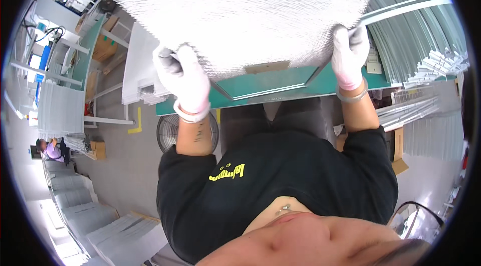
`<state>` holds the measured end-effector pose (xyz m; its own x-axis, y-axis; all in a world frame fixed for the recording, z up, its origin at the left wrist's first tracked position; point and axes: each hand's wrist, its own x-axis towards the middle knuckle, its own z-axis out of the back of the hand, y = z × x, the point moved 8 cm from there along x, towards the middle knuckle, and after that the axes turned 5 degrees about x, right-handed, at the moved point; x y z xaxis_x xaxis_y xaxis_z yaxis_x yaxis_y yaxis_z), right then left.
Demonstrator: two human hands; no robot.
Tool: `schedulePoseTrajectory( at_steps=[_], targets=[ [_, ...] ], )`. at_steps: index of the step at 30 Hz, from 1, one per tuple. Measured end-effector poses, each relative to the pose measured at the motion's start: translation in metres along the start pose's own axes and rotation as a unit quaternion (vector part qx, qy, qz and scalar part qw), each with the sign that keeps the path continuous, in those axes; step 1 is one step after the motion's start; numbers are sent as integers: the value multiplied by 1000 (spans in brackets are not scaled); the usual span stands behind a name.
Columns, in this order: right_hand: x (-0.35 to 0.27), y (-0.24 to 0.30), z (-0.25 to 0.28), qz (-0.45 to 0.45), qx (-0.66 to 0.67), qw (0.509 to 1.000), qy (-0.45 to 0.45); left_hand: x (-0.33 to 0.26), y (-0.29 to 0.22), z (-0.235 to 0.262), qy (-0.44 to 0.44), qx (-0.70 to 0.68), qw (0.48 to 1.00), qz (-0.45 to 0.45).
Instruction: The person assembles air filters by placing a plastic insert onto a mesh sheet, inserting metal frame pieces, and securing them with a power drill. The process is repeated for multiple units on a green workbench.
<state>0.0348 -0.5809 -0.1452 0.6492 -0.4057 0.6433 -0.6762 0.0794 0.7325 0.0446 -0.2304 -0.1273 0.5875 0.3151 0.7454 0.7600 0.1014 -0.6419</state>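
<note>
A large silvery-white mesh sheet [250,15] spreads across the top of the view, between and beyond my hands. My left hand [183,75], in a white glove with greyish fingertips, pinches the sheet's left edge near its close corner. On the other side, my right hand [349,58], gloved the same way, has its thumb and fingers closed at the right edge. Under the sheet's near edge, part of a thin metal frame [268,93] shows on the green tabletop [320,85]. A small tan patch [267,67] lies along that edge; its kind is unclear.
Stacked pale panels [138,68] lie left of the sheet. Rows of long metal strips [411,40] fill the right side. A round floor fan [168,133] stands below the table's left end. Far left, another person [52,151] is near more stacked panels [60,108].
</note>
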Motion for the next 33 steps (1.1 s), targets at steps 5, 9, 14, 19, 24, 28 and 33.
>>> schedulePoseTrajectory(
  at_steps=[5,9,14,19,24,28,33],
  targets=[
    [6,9,-7,-36,111,993,7,-4,15,-7,80,-69,989,107],
    [5,-4,-3,-40,97,992,63,-8,10,-5,59,-5,995,77],
    [-10,3,0,-8,20,999,28,-21,-3,-2,9,9,996,90],
    [-9,-4,2,-65,92,988,104,-33,-8,6,10,-33,996,82],
    [-25,-12,1,-85,131,980,123,-63,13,22,93,13,994,52],
    [-51,-45,9,-140,71,981,118,-84,34,18,122,-19,984,130],
    [-109,-116,18,-174,5,969,178,-139,93,29,135,38,971,192]
  ],
)
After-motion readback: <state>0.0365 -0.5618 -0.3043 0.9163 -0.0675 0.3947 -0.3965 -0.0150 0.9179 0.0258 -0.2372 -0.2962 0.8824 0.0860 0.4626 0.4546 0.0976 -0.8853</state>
